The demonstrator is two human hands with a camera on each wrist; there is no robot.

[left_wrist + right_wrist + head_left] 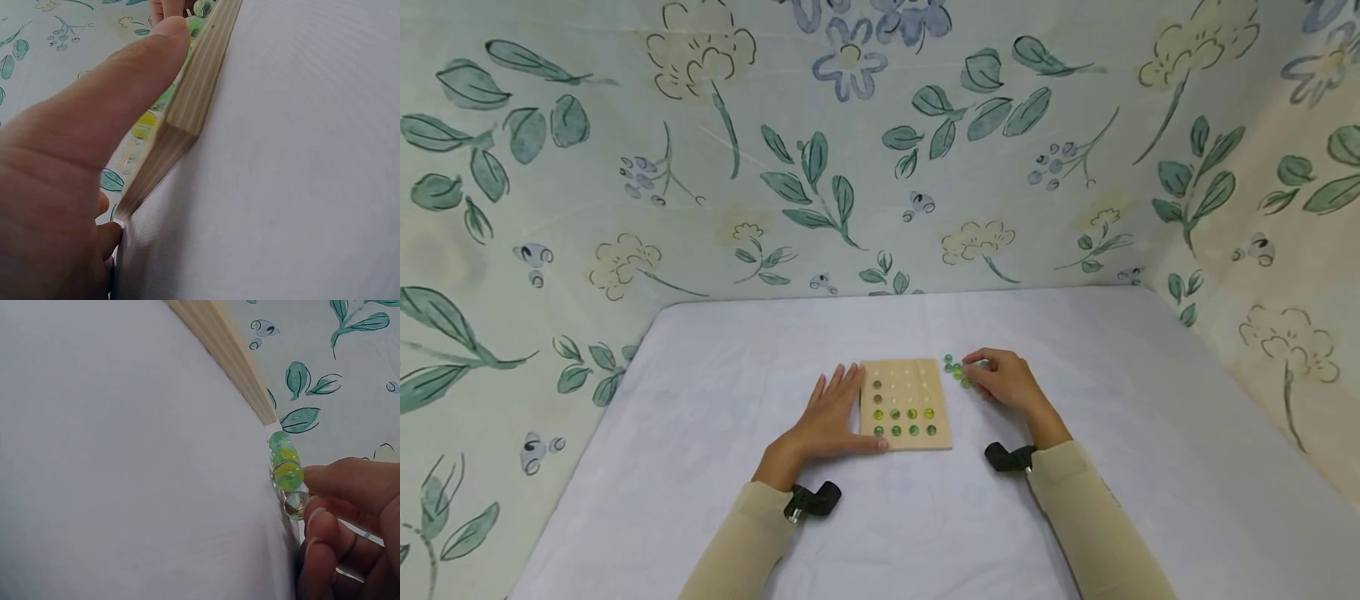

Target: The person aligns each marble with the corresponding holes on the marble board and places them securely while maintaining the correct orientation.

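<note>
A square wooden board [943, 421] with rows of round hollows lies on the white cloth. Green marbles [897, 431] fill its nearest row, yellow-green ones [912, 413] the row behind, and two darker ones [877, 392] sit farther up the left column. My left hand [827, 421] rests along the board's left side, fingers extended, its thumb on the near edge. Off the board's far right corner lies a small cluster of loose glass marbles [957, 372]. My right hand [1009, 382] has curled fingers at this cluster, thumb and fingertips right beside a clear marble [297, 505]; I cannot tell whether it is pinched.
White cloth [760, 350] covers the table around the board. A fabric backdrop [880, 192] printed with leaves and flowers stands behind the table and along its sides. Black wrist cameras are strapped on the left wrist [816, 500] and the right wrist [1007, 457].
</note>
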